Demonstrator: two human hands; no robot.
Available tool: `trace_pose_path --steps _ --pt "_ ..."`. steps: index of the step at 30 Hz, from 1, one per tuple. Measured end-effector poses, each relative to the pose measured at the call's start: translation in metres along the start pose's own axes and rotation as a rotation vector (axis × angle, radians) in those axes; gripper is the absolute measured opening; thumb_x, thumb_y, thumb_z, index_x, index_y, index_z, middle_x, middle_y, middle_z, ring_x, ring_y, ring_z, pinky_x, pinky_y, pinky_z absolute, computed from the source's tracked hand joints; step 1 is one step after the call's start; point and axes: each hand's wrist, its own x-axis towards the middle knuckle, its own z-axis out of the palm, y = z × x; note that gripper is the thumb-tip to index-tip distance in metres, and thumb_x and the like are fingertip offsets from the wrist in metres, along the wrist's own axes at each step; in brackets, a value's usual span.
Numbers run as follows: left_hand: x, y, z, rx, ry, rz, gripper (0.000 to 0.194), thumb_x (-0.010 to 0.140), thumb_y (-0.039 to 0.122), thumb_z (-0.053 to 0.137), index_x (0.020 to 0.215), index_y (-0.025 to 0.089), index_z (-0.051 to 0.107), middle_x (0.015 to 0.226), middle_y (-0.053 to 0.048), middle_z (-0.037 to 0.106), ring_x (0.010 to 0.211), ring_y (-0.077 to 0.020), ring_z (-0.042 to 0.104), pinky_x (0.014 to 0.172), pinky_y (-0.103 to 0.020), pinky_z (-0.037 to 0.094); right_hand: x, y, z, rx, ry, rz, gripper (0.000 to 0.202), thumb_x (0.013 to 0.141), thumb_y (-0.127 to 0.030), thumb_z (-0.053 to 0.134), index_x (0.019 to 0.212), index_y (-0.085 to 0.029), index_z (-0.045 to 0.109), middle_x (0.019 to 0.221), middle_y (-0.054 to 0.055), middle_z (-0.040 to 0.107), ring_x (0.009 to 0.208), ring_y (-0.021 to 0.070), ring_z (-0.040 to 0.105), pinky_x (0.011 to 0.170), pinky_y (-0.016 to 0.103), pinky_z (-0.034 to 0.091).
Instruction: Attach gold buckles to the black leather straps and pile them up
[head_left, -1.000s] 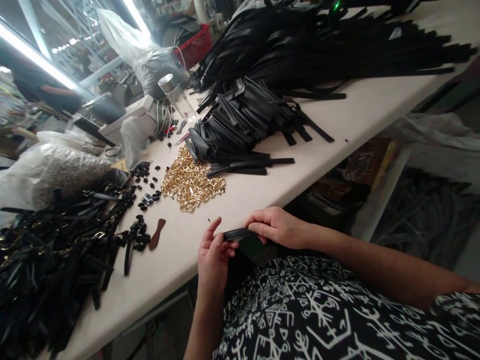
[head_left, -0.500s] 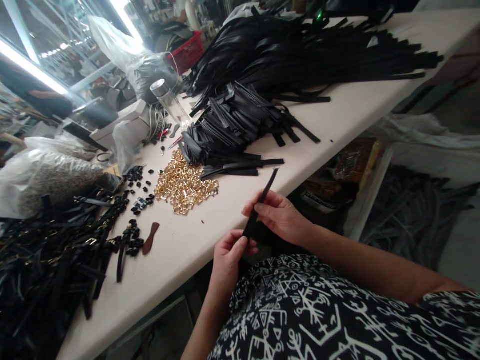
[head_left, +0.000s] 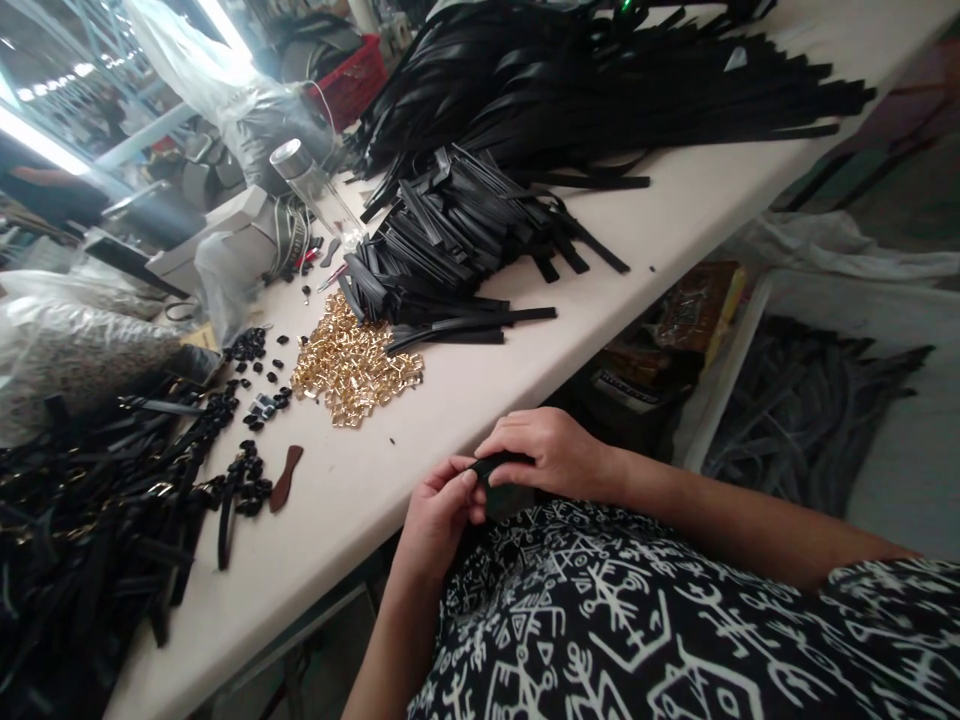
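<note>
Just off the table's front edge, a short black strap [head_left: 501, 462] is held between both hands in front of the patterned shirt. My left hand [head_left: 448, 497] pinches its near end between thumb and fingers. My right hand [head_left: 546, 450] curls over the other end, its fingers covering much of the strap. A heap of gold metal buckles [head_left: 356, 365] lies on the table beyond the hands. Behind it is a pile of short black straps [head_left: 457, 230]. A brown bow-shaped piece [head_left: 286, 480] rests to the left, beside small black parts [head_left: 251, 480].
Long black strips [head_left: 600, 90] cover the back of the table [head_left: 600, 320]. Black straps with gold fittings [head_left: 82, 520] are heaped at the left, near a clear plastic bag [head_left: 82, 350]. A glass bottle [head_left: 315, 190] leans behind. Below, right, a white bin [head_left: 892, 450] holds dark strips.
My right hand has turned over and closed around the strap's far end, which pointed up and away before. The strap now lies flatter between the hands. The view has shifted slightly.
</note>
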Motion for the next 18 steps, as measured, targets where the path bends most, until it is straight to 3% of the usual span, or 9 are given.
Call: trace_pose_path --steps 7,12,15,18 --pt "0.004 -0.006 -0.005 -0.182 -0.046 -0.032 0.023 0.077 0.032 0.076 0.076 0.012 0.064 0.055 0.002 0.055 0.043 -0.0039 0.046 0.044 -0.013 0.037 -0.001 0.009 0.009 0.137 0.079 0.182 0.009 0.087 -0.020 0.073 0.095 -0.017 0.071 0.088 0.002 0.072 0.079 0.0173 0.066 0.074 0.026 0.048" --pt "0.009 -0.010 -0.005 -0.233 -0.031 -0.080 0.026 0.074 0.035 0.078 0.076 0.013 0.065 0.055 0.003 0.055 0.042 -0.0042 0.043 0.042 -0.014 0.037 0.003 0.008 0.009 0.005 0.047 0.116 0.003 0.089 -0.018 0.071 0.086 -0.016 0.069 0.079 0.001 0.069 0.070 0.0165 0.063 0.067 0.025 0.045" --pt "0.006 -0.008 -0.003 0.027 0.074 0.101 0.021 0.080 0.034 0.073 0.090 0.016 0.070 0.068 -0.001 0.065 0.057 -0.0100 0.057 0.055 -0.019 0.047 0.005 0.010 0.009 -0.065 0.035 0.074 0.005 0.088 -0.015 0.071 0.083 -0.015 0.068 0.076 0.001 0.067 0.066 0.0158 0.061 0.064 0.025 0.043" --pt "0.004 -0.002 -0.003 0.490 0.163 0.421 0.021 0.084 0.025 0.069 0.105 0.023 0.074 0.100 -0.006 0.072 0.094 -0.0193 0.066 0.087 -0.029 0.051 0.005 0.013 0.011 -0.110 0.038 0.062 0.004 0.086 -0.012 0.070 0.083 -0.014 0.068 0.075 0.001 0.067 0.067 0.0168 0.061 0.063 0.025 0.042"
